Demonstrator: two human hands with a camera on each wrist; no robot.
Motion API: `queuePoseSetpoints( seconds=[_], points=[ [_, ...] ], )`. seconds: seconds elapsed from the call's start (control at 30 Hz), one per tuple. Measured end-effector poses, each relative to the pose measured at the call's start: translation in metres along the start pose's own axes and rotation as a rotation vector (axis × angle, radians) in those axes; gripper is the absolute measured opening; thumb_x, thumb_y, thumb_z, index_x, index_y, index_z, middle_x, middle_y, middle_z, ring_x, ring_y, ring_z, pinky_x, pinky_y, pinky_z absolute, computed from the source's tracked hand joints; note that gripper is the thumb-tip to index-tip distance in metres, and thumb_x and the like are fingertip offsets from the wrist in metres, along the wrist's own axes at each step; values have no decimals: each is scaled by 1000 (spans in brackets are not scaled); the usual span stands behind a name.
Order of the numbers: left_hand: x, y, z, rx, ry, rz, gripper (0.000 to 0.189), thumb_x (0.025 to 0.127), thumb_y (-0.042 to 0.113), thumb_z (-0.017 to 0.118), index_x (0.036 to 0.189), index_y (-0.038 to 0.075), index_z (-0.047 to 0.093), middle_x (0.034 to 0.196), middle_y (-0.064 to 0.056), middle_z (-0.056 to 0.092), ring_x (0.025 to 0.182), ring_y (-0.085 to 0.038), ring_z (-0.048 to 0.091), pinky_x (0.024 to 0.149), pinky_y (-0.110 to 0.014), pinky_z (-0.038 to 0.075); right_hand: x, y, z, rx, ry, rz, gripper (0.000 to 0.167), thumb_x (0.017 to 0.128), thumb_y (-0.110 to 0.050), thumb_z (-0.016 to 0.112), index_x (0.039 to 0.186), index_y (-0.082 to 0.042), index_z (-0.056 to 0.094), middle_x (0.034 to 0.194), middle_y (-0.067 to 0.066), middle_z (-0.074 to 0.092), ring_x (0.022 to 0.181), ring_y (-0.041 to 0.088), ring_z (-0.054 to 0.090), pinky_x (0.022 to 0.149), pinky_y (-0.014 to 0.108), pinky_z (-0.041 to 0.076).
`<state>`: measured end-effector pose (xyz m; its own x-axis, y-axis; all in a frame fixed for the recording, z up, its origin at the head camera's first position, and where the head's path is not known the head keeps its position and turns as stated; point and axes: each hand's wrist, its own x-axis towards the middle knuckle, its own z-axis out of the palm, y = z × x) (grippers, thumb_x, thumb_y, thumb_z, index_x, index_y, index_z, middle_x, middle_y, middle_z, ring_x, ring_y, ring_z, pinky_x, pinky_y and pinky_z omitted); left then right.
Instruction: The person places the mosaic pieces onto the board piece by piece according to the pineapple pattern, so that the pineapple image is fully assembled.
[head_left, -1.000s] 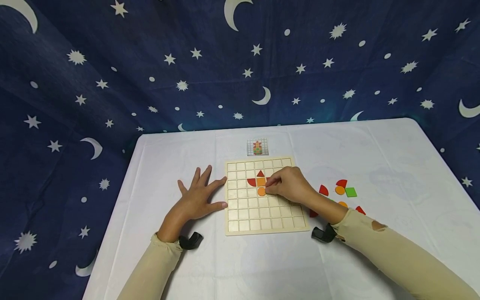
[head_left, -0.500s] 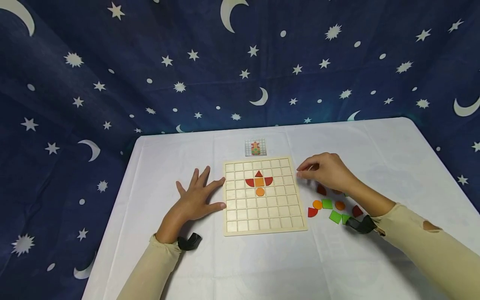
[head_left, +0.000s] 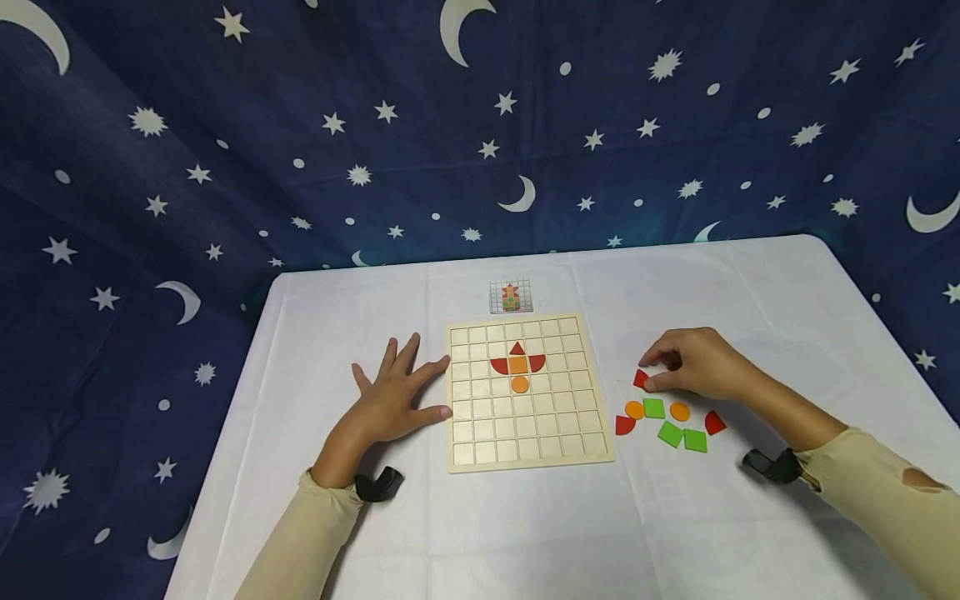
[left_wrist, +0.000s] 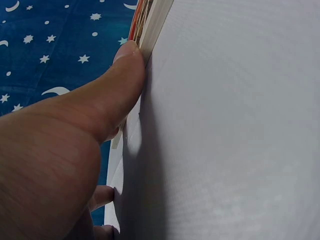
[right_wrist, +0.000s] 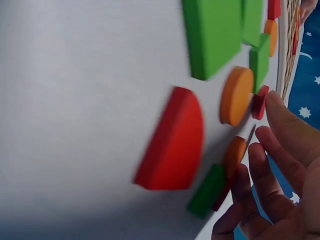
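My right hand (head_left: 697, 362) is over the loose tiles right of the board, thumb and index finger at opposite sides of a red quarter-circle tile (head_left: 640, 379), pinching it low by the cloth. In the right wrist view the thumb tip overlaps that red tile (right_wrist: 259, 104). My left hand (head_left: 386, 400) lies spread on the cloth, its thumb and index fingertips at the left edge of the wooden grid board (head_left: 480, 429). On the board sit a red triangle (head_left: 517, 348), an orange square (head_left: 518, 364) between two red quarter-circles (head_left: 537, 363), and an orange circle (head_left: 520, 384) below.
A small pattern card (head_left: 512, 296) lies behind the board. Loose green squares (head_left: 671, 433), orange circles (head_left: 679, 412) and red quarter-circles (head_left: 715, 422) are scattered right of the board. In the right wrist view, another orange circle (right_wrist: 234, 155) and green tile (right_wrist: 207, 191) lie by the fingers.
My right hand has left the board, where a second red quarter-circle now sits beside the orange square, and has moved right and down to the loose tiles. The left hand stays put.
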<state>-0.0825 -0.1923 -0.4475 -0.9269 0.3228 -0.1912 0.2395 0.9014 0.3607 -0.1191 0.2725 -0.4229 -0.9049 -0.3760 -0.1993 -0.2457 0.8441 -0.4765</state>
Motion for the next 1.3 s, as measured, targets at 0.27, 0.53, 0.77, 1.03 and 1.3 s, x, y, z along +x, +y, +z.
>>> queuePoseSetpoints(
  seconds=[0.27, 0.53, 0.77, 1.03, 1.3],
  points=[
    [0, 0, 1, 1, 5, 2, 84, 83, 66, 73, 155, 35, 45, 172, -16, 9, 157, -50, -1, 100, -91, -5, -5, 3, 6, 24, 26, -55, 27, 77, -25, 91, 101, -17, 82, 92, -7, 72, 78, 13, 54, 66, 24, 45],
    [0, -2, 1, -1, 4, 6, 84, 83, 66, 72, 156, 35, 44, 173, -16, 9, 157, -50, -2, 100, -91, -5, -6, -4, 12, 9, 37, -87, 21, 80, -18, 88, 98, -23, 79, 89, -9, 69, 79, 13, 51, 69, 27, 43],
    [0, -2, 2, 1, 0, 6, 84, 83, 67, 72, 156, 35, 43, 173, -15, 8, 157, -49, -2, 100, -91, -5, -4, -10, 21, 48, 54, -112, 17, 86, -7, 78, 91, -24, 76, 76, -13, 64, 73, 12, 53, 66, 24, 47],
    [0, -2, 2, 4, -7, 5, 83, 84, 67, 71, 156, 36, 43, 173, -15, 8, 157, -49, -3, 100, -91, -5, 0, -21, 26, 104, 0, -148, 23, 82, -23, 87, 104, -20, 81, 85, -16, 68, 74, 7, 54, 65, 22, 47],
    [0, -1, 1, 6, -4, -2, 84, 83, 67, 72, 155, 35, 44, 173, -15, 8, 157, -49, -2, 100, -91, -5, 2, -29, 35, 118, 9, -189, 21, 80, -20, 89, 99, -24, 81, 88, -16, 69, 74, 7, 53, 65, 22, 44]
  ],
)
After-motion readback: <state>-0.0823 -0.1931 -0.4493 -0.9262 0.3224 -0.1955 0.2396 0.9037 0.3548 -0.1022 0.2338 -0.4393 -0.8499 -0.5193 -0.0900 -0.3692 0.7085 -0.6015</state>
